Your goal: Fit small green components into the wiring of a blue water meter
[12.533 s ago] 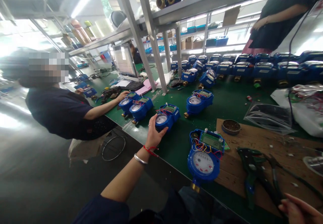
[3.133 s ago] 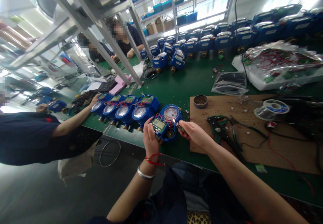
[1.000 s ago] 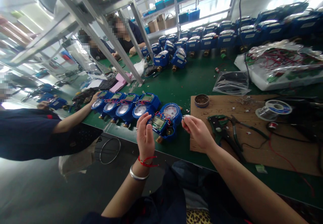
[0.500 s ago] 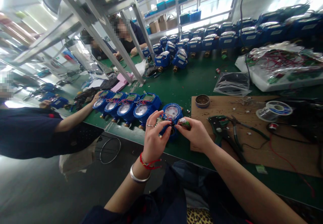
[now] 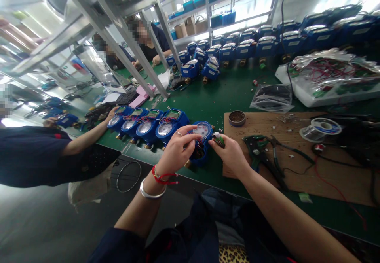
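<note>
A blue water meter with a round clear dial stands before me at the bench edge, its lower housing open and dark inside. My left hand reaches over its left side, thumb and forefinger closing on thin wires above the housing; the exact grip is partly hidden. Just right of the meter, my right hand pinches a small green object with a whitish end, perhaps a lighter, its tip close to the wires. The fingertips of both hands are a short gap apart.
More open blue meters stand in a row to the left, where a co-worker's arm reaches in. Cardboard on the right bears pliers, a wire stripper, a solder spool and a round tin.
My left hand has shifted left and slightly lower, uncovering more of the meter's open housing. The green object in my right hand has turned a little and shows more of its side.
</note>
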Motion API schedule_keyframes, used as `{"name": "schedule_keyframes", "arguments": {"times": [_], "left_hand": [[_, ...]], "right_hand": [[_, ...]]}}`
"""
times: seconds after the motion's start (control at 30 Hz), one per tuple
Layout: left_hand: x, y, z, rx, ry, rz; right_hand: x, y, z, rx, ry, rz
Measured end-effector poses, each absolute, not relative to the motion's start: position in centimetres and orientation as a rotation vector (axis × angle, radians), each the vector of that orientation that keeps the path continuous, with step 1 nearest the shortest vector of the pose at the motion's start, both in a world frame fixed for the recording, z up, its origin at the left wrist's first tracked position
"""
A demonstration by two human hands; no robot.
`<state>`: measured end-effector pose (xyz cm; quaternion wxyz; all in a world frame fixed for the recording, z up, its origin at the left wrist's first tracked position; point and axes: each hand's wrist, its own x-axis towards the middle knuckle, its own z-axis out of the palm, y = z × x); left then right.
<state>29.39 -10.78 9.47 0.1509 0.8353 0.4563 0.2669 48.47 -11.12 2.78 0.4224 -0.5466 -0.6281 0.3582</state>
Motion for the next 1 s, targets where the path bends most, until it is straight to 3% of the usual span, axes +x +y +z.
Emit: {"name": "schedule_keyframes", "arguments": {"times": [0.2,0.4,1.0], "left_hand": [[29.1,-9.7,9.6,2.305,1.293,0.655],[29.3,-9.9,9.4,2.241,1.291,0.673],[29.2,-9.8,10.1,2.257,1.2,0.625]], "right_hand": [[49.0,-11.9,3.5,-1.154,-1.523,0.865],[49.0,-12.2,3.6,-0.965,-1.652,1.06],[48.6,-11.7,3.3,-1.182,-1.772,1.054]]}}
